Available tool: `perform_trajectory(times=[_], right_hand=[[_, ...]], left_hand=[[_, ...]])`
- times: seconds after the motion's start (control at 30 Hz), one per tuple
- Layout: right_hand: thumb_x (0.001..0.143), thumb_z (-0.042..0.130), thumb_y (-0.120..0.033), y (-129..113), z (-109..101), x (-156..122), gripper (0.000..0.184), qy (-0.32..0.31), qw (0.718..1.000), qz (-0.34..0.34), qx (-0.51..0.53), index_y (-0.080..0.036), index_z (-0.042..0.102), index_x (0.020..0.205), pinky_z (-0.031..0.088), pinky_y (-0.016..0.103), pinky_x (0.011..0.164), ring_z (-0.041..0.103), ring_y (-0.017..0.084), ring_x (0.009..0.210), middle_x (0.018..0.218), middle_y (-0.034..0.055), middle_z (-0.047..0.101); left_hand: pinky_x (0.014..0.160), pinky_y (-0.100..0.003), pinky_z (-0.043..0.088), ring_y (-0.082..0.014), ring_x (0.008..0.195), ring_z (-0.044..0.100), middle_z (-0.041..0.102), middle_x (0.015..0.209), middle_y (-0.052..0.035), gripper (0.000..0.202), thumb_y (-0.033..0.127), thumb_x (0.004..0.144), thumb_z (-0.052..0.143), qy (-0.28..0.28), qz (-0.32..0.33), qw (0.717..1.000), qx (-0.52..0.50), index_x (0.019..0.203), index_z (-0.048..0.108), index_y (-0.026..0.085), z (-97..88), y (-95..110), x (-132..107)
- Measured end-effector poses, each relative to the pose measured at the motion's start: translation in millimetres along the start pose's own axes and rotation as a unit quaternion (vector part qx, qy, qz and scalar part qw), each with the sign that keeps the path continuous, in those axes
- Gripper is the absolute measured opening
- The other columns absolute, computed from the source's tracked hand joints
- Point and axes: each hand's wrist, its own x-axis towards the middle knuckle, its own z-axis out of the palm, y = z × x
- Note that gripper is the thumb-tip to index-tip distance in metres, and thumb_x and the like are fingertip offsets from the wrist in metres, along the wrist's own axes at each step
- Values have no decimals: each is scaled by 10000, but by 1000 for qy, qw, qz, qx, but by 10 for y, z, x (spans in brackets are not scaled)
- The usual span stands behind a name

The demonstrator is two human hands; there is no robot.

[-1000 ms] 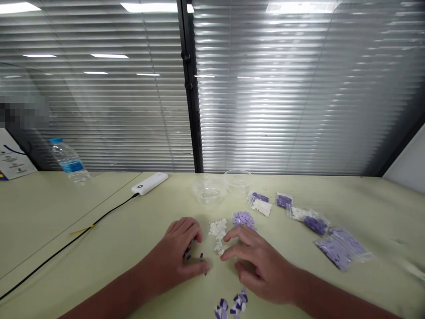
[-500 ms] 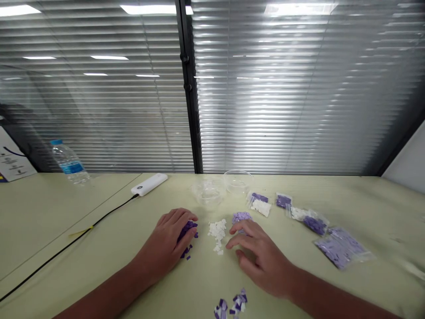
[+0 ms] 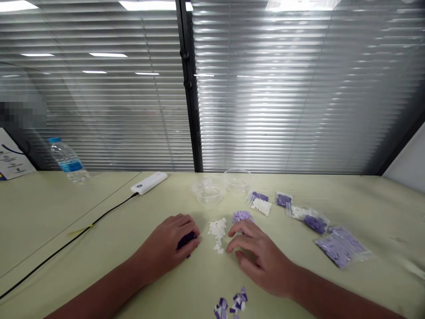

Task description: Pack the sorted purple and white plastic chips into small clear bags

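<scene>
My left hand [image 3: 175,239] is curled over a pile of small dark purple pieces [image 3: 186,239], thumb and fingers drawn in around them on the table; much of that pile is hidden under the palm. Between my hands lies a loose pile of small white pieces [image 3: 217,231]. My right hand [image 3: 252,252] rests with fingers bent and apart, holding nothing, beside the white pile. Just beyond its fingertips sits a heap of lilac pieces [image 3: 242,215], partly covered by the hand. Closer to me lie mixed purple, lilac and white pieces [image 3: 230,305].
Two clear plastic tubs [image 3: 209,192] stand at the back. Several small zip bags of pieces [image 3: 341,246] lie to the right. On the left are a white power bank [image 3: 149,183] with a black cable [image 3: 96,221] and a water bottle [image 3: 69,161]. A blind-covered glass partition [image 3: 282,110] edges the table.
My left hand has moved slightly down and closed in around the dark purple pieces, gathering strays that lay near its thumb. My right hand has hardly moved.
</scene>
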Motion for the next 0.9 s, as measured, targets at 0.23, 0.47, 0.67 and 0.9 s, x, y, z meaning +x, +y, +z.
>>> perform_trajectory(times=[0.23, 0.47, 0.67, 0.9], right_hand=[[789, 543, 22, -4, -11, 3, 366, -7, 1000, -7, 2, -212, 694, 1027, 454, 379, 928, 557, 216, 1103, 1142, 74, 558], [764, 538, 12, -57, -40, 11, 364, -15, 999, -30, 20, -207, 706, 1000, 454, 387, 925, 577, 213, 1079, 1101, 75, 585], [621, 613, -66, -210, -112, 31, 439, -116, 984, -132, 41, -250, 766, 988, 445, 373, 987, 606, 208, 1092, 1157, 42, 625], [654, 601, -12, -158, -21, 52, 461, -78, 992, -97, -9, -250, 774, 1010, 462, 365, 944, 604, 206, 1100, 1084, 63, 634]], left_hand=[[1018, -267, 366, -64, 1088, 538, 637, 1150, 101, 346, 422, 998, 290, 18, -14, 1000, 2, 1023, 629, 363, -29, 24, 4], [1112, -328, 387, -102, 1179, 538, 646, 1203, 80, 380, 445, 993, 274, 25, -53, 998, 20, 1047, 634, 337, -41, 51, -1], [1093, -337, 390, -115, 1198, 550, 653, 1201, 81, 344, 463, 988, 320, 48, -55, 996, 47, 1014, 637, 332, -62, 40, 8], [1031, -277, 391, -77, 1134, 553, 647, 1164, 100, 216, 372, 991, 401, 58, 39, 996, 63, 987, 616, 342, -39, 96, -53]])
